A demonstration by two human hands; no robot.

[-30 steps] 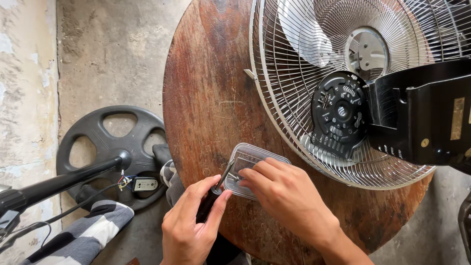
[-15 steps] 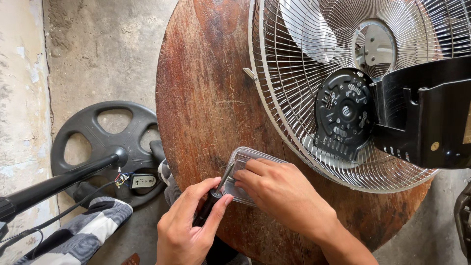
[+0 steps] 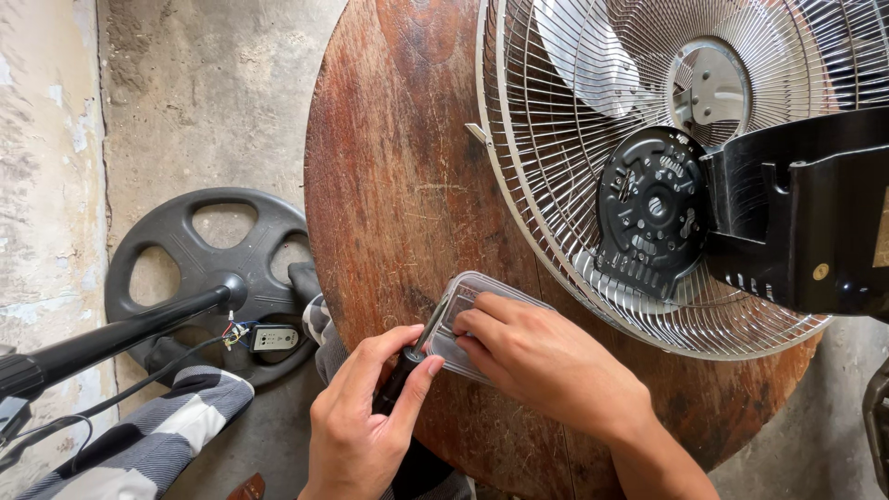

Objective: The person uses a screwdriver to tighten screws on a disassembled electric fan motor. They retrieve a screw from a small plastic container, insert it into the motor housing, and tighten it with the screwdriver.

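1. My left hand (image 3: 356,421) is closed around the dark handle of a screwdriver (image 3: 407,363), thumb and fingers wrapped on it, its metal shaft angled up to the clear plastic box (image 3: 463,315) lying on the round wooden table (image 3: 407,167).

2. My right hand (image 3: 546,356) lies over the near half of that box, fingertips curled down on its lid and pressing it against the wood; it steadies the box rather than lifting it (the fingers are bent, touching plastic, wrapped around nothing).

3. The box sits near the table's front edge, just beside the lower rim of the wire fan guard (image 3: 574,185), which lies flat on the table with the black motor housing (image 3: 806,222) and the round black back plate (image 3: 653,213) on top of it.

4. Compared with half a second ago, both hands keep the same hold and the box has not shifted on the table; only the view has drifted slightly, so the table and fan sit a touch further right.

5. Off the table, on the concrete floor to the left, stands the black round fan base (image 3: 204,268) with its pole (image 3: 111,338), loose coloured wires and a small white switch part (image 3: 275,338) beside it.

6. A striped grey-and-white cloth (image 3: 167,426) shows at lower left.
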